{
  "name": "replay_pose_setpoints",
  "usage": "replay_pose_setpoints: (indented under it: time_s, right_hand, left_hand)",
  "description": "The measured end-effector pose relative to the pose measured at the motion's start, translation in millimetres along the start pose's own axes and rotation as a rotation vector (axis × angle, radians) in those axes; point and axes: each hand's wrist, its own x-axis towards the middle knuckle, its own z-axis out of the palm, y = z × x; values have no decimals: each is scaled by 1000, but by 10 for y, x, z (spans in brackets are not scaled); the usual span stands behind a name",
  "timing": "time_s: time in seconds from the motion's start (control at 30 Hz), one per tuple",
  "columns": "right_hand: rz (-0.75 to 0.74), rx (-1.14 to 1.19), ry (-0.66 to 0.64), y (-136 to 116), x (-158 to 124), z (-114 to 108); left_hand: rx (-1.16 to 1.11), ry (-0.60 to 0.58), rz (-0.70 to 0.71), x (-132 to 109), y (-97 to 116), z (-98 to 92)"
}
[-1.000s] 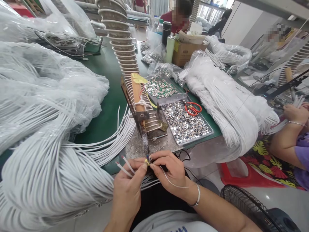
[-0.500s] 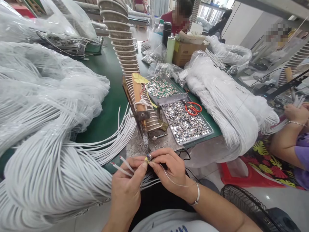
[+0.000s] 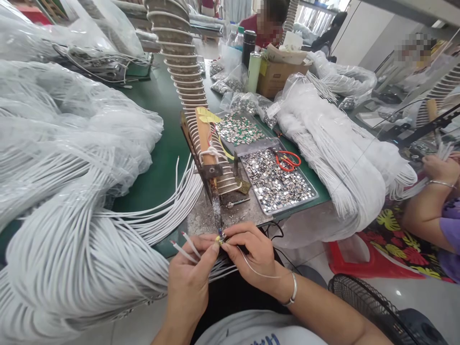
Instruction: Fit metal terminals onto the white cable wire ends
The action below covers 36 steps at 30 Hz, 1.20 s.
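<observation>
My left hand (image 3: 190, 278) is closed around white cables (image 3: 184, 251), two of whose ends stick up between the fingers with reddish tips. A small yellow bit shows at its thumb and fingertip. My right hand (image 3: 257, 254) pinches close beside it, and a thin solder wire (image 3: 256, 274) trails from its fingers across the palm. Both sets of fingertips meet beneath the tip of a fixed soldering iron (image 3: 217, 213), which points down from a wooden handle (image 3: 204, 134). The tiny piece at the tip is mostly hidden by my fingers.
A large bundle of white cables (image 3: 79, 258) fills the left side. Trays of small metal connectors (image 3: 275, 184) and green circuit boards (image 3: 240, 128) lie right of the iron, with red-handled scissors (image 3: 288, 161). A ribbed hose (image 3: 179, 62) hangs above. A co-worker's hand (image 3: 436, 167) is at far right.
Both hands stay at the iron's tip with only slight shifts. The cable ends in my left hand have moved a little to the right.
</observation>
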Motion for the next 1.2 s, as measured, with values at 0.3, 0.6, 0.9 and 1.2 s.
replay_pose_setpoints:
  time_s: [0.3,0.6,0.9,1.2]
  right_hand:
    - [68,50,-1,-53,-50,-17]
    - [125,82,-54,-14,-145,-40]
    - [272,-60,-258,124,-330,-209]
    - [420,-410,-631,257,-740,-669]
  left_hand:
    - [85,-58,6,-31,-47,-103]
    - [196,-90,6,-74,-128,-217]
    - [394,-254,-140,-191,-75,-264]
    - [291,-52,-170,-454,-342,-571]
